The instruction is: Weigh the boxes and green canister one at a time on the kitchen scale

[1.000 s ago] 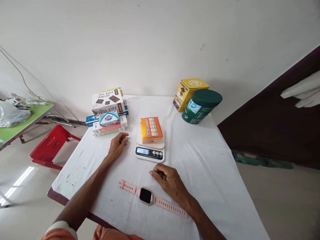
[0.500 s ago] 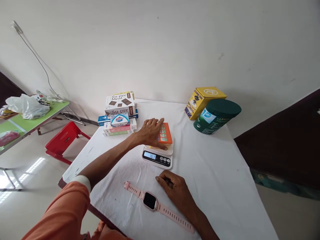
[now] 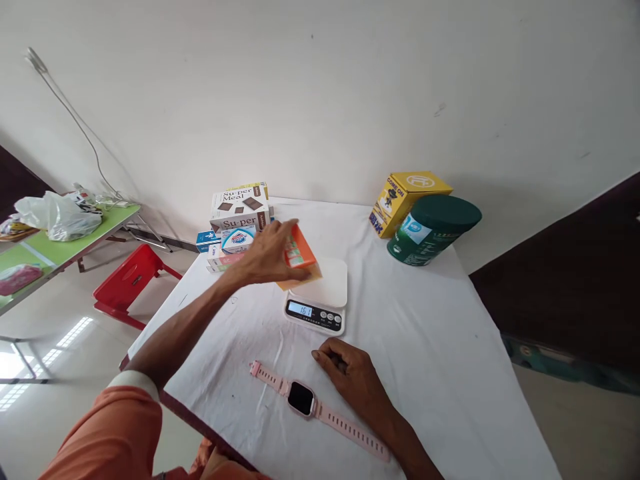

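My left hand (image 3: 273,253) is closed around an orange box (image 3: 303,248), which is tilted and held up at the left side of the white kitchen scale (image 3: 327,283). The scale's plate is mostly uncovered, and its display reads 161. Below the scale, my right hand (image 3: 353,370) rests on the cloth with its fingers curled; whether anything is inside them is hidden. A pink-strapped smartwatch (image 3: 301,400) lies face up just left of my right hand.
Stacked boxes (image 3: 240,207) stand at the back left of the white-clothed table (image 3: 415,347). At the back right are a yellow box (image 3: 413,193) and a dark green tub (image 3: 433,230). Left of the table are a red chair (image 3: 127,283) and a green table (image 3: 30,250).
My left hand has lifted the orange box off the scale's plate and moved it left, tilting it. My right hand and the watch stay put.
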Available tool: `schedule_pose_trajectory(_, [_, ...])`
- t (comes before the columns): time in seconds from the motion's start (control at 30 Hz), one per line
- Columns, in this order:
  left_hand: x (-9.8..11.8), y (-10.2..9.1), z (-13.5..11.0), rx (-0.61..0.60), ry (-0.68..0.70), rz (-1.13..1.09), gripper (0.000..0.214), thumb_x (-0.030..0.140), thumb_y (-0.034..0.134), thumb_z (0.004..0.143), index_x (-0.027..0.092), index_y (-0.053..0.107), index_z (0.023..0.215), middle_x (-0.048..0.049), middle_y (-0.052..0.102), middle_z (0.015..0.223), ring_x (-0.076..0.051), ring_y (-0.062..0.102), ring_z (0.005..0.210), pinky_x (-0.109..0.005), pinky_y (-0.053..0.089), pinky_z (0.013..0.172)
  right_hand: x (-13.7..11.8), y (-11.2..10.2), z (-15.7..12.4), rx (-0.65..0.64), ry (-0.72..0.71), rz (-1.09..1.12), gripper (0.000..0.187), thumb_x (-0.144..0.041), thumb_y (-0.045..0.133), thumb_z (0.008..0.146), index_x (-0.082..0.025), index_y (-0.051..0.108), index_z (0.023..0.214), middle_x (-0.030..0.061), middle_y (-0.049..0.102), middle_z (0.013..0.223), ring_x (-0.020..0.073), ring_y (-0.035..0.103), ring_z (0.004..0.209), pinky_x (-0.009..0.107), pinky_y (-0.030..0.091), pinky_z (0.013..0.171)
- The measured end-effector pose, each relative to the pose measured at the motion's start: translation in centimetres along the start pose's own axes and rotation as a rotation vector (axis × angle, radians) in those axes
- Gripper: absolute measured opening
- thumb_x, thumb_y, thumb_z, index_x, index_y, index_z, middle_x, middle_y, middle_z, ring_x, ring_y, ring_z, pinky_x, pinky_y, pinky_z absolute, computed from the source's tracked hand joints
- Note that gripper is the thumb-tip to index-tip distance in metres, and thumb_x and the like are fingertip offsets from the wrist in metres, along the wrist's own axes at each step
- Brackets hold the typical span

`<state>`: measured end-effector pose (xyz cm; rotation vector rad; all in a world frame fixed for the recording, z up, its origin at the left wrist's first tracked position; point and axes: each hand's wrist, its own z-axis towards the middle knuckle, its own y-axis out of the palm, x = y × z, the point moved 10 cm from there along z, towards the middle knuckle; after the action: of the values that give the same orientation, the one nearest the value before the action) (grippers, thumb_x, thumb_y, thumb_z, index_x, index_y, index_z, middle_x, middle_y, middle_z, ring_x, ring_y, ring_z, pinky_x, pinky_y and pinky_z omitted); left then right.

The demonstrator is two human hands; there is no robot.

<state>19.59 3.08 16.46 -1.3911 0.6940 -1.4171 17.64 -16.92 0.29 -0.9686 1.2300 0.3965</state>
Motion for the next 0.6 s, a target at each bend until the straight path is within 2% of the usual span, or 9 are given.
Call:
schedule_pose_trajectory(0.17, [-4.8,-7.9,-1.8,0.157,-0.166,0.092,0.099,0.054,0.085,0.065,0.024,0.044,0.151,-0.0139,0.056,0.138,-0.037,0.055,0.128,-0.057,0.045,0.112,0.1,0.0,0.0,0.007,0.001,0.006,0.039,-0.048,0.057,0.097,-0.022,0.052,0.068,-0.0015,0.05,0.064,0.0141,0.04,0.058,0.028,0.034,0.055])
schedule_pose_trajectory(0.3, [-9.4,-11.9,0.3,0.224,-0.274,0.119,0.098,0.059,0.082,0.065,0.025,0.047,0.149,-0.0122,0.057,0.137,-0.037,0.053,0.131,-0.054,0.045,0.112,0.3,0.2,0.0,-0.001,-0.003,0.008,0.04,-0.049,0.056,0.097,-0.022,0.053,0.069,-0.0015,0.049,0.065,0.0145,0.041,0.06,0.028,0.035,0.057])
schedule_pose_trajectory(0.37, [-11.6,-12.8,2.5,0.223,-0.306,0.132,0.101,0.06,0.083,0.062,0.025,0.047,0.149,-0.0118,0.057,0.136,-0.038,0.051,0.131,-0.054,0.045,0.112,0.4,0.2,0.0,-0.003,-0.002,0.008,0.04,-0.05,0.056,0.097,-0.021,0.054,0.07,-0.0014,0.05,0.065,0.0146,0.041,0.06,0.028,0.035,0.057])
schedule_pose_trajectory(0.47, [-14.0,-12.8,5.6,0.179,-0.365,0.123,0.102,0.06,0.084,0.058,0.025,0.05,0.147,-0.0119,0.057,0.133,-0.037,0.052,0.129,-0.052,0.047,0.108,0.4,0.1,0.0,-0.004,0.002,0.009,0.041,-0.052,0.055,0.097,-0.021,0.054,0.07,-0.0014,0.05,0.064,0.0144,0.041,0.06,0.028,0.035,0.056])
schedule_pose_trajectory(0.6, [-15.0,-12.0,8.1,0.068,-0.394,0.16,0.081,0.063,0.08,0.059,0.025,0.062,0.128,-0.0127,0.061,0.123,-0.038,0.056,0.121,-0.052,0.049,0.101,0.0,0.1,0.1,-0.005,-0.011,0.019,0.041,-0.05,0.056,0.098,-0.021,0.054,0.069,-0.0016,0.05,0.064,0.0143,0.042,0.058,0.028,0.036,0.055])
